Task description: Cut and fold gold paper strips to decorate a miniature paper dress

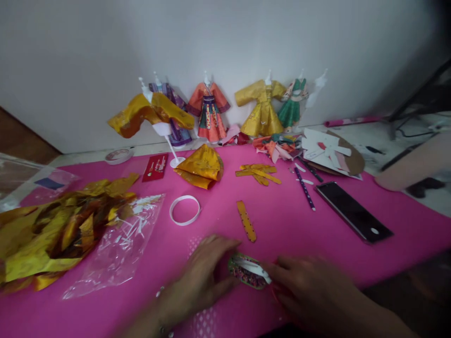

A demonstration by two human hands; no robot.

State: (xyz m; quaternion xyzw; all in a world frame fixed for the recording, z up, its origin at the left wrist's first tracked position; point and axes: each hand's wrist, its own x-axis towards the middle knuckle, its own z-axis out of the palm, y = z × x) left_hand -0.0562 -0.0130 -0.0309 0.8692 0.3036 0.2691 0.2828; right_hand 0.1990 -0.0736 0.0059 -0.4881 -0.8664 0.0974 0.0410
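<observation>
My left hand (207, 274), blurred, has thumb and index finger apart around the left end of a small oval container (248, 280) patterned or filled with many colours. A slim pale tool (251, 267) lies across this oval; motion blur hides its exact kind. My right hand (310, 281) is closed around the tool's right end, where a bit of red shows under the fingers. Just beyond the hands, a yellow fabric strip (246, 221) with dark dots along its edges lies flat. A white ring-shaped band (185, 210) lies farther left.
Dressed doll forms (209, 110) stand along the wall. Yellow fabric scraps (70, 234) and a clear plastic bag (116, 253) cover the left side. Folded yellow cloth (200, 166), more strips (259, 173), a purple pen (305, 188) and a phone (352, 211) lie on the pink table (218, 197).
</observation>
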